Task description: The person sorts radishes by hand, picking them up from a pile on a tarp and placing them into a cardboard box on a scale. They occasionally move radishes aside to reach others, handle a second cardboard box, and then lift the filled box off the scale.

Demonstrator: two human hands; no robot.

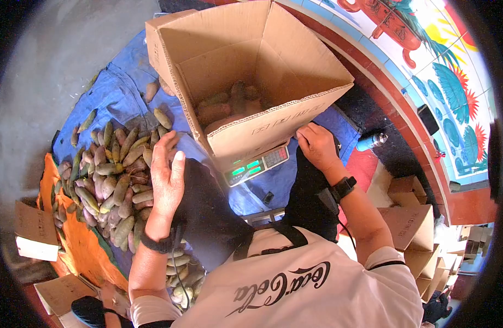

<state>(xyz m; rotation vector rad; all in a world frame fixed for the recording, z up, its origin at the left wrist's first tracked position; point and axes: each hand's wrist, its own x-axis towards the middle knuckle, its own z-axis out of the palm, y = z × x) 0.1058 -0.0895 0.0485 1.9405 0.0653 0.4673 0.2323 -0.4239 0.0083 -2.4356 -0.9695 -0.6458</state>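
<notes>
My left hand (167, 174) is open beside the heap of long green and purplish roots, which look like radishes (119, 180). Its fingers point forward and the thumb stands apart. A tall open cardboard box (262, 123) sits on a digital scale (258, 165) whose display panels glow green. Inside the box, several similar roots (238, 98) lie at the bottom. My right hand (316, 146) is closed near the box's lower right side, above my right knee. Its fingers are curled, and whether they grip anything is hidden.
A blue tarp (117, 87) lies under the heap, with orange sheeting (82, 235) at its left. Cardboard boxes (410, 224) are stacked at right. A blue bottle (370, 142) lies near the tiled wall (426, 104). Another person's arm (112, 306) shows at lower left.
</notes>
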